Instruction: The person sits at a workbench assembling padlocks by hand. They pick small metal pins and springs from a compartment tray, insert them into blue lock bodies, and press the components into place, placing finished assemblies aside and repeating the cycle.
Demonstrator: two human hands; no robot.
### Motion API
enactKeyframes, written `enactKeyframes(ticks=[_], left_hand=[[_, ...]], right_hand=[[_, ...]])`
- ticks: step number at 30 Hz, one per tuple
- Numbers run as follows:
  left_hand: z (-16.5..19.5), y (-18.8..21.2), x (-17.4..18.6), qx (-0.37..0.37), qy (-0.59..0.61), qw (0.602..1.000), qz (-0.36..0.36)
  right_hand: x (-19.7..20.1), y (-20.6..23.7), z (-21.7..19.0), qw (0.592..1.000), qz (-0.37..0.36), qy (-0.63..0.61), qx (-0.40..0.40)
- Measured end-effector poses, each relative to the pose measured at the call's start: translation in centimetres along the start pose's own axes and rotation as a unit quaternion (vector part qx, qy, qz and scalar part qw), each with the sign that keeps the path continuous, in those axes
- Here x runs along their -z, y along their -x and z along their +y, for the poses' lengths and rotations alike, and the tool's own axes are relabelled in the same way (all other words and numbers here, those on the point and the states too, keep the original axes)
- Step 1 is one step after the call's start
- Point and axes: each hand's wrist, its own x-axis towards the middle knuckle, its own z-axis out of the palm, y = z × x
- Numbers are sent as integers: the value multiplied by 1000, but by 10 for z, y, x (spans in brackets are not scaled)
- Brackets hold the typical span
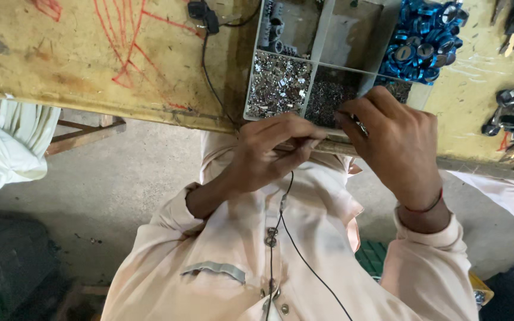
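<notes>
Yellowed, scuffed wooden workbench (90, 65) with red scribbles spans the view above a grey concrete floor. Nearest, the left hand (269, 151) pinches a thin metal rod (328, 146) at the bench edge, and the right hand (397, 139) closes its fingertips on something small and shiny. Beyond them sits a grey plastic compartment tray (318, 37) of tiny silvery metal parts (279, 83), with blue round caps (422, 38) heaped just right of it.

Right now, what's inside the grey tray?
The tray has compartments: shiny metal bits in one, darker bits beside it, dark cylinders in another. The right hand covers part of the near edge.
</notes>
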Motion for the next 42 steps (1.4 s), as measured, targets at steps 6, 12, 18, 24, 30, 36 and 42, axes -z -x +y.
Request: enactKeyframes(ticks=[6, 12, 18, 24, 30, 36, 42], left_hand=[[-16, -21, -7, -60, -16, 998, -13], [-21, -19, -2, -13, 13, 1000, -2], [-10, -16, -11, -10, -22, 999, 26], [-10, -17, -21, 30, 9, 998, 56], [-20, -13, -31, 79, 140, 985, 65], [-23, -16, -23, 32, 99, 994, 36], [-13, -16, -17, 3, 5, 1000, 20]], right_hand=[[-16, 12, 21, 997, -54, 61, -8], [-16, 16, 16, 997, -2, -72, -32], [-18, 24, 20, 972, 26, -222, -77], [-28, 33, 24, 847, 31, -517, -119], [-48, 47, 27, 718, -4, -670, -189], [-57, 47, 27, 712, -11, -682, -167], [-50, 48, 18, 892, 83, -435, -92]])
